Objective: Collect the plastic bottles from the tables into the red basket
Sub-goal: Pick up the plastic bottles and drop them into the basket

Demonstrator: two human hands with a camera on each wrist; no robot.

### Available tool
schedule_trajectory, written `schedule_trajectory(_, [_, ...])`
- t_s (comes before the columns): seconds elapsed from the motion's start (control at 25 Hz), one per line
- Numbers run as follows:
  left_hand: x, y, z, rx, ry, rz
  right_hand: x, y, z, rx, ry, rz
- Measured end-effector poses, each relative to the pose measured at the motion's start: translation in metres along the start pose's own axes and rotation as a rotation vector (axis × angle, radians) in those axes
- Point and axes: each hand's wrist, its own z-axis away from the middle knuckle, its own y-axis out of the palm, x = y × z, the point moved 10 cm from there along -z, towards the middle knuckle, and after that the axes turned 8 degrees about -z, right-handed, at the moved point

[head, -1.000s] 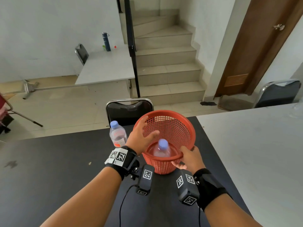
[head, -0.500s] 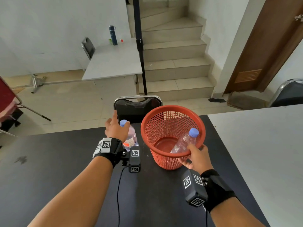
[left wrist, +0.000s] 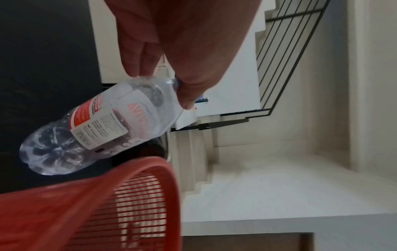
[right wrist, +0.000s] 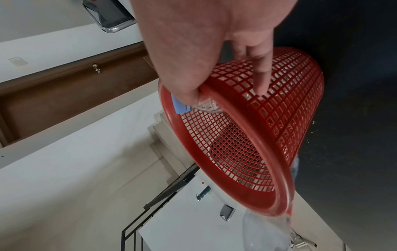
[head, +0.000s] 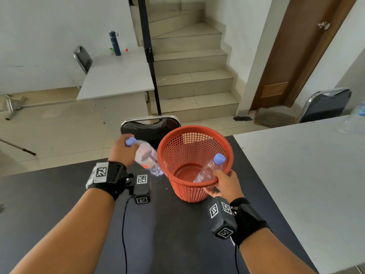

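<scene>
- Head view, nearest first: the right hand [head: 227, 184] has its grip on the near rim of the red basket [head: 194, 194], thumb over the rim, fingers on the outside mesh.
- Right wrist view shows a finger [right wrist: 261, 74] pressed on the mesh, with the thumb on the rim.
- One clear bottle [head: 209, 169] leans inside the basket, base down on the floor of it, blue cap [head: 219, 159] up and toward the right rim.
- The left hand [head: 122, 150] grips a second bottle [head: 147, 157] near its neck, just left of the basket and off the black worktop [head: 167, 234]; cap points up-left, base down-right toward the basket wall.
- Left wrist view: its label [left wrist: 107, 118] is white and red with fine print; the large letters read reversed through the plastic, seemingly "AVIV", not clear.
- A grey worktop [head: 306, 175] adjoins on the right.
- Beyond: a black chair [head: 150, 129], tiled floor, another worktop [head: 118, 80] carrying a dark blue flask [head: 115, 43], stairs [head: 189, 62] and a brown door [head: 296, 46].
</scene>
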Motion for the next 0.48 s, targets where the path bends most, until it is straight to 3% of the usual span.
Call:
schedule_trajectory(0.28, [-0.131, 0.001, -0.089, -0.091, 0.226, 0.268, 0.069, 0.008, -0.074, -0.139, -0.081, 0.018])
schedule_trajectory(0.48, [-0.184, 0.021, -0.132, -0.058, 0.309, 0.354, 0.1, 0.028, -0.114, -0.181, -0.081, 0.006])
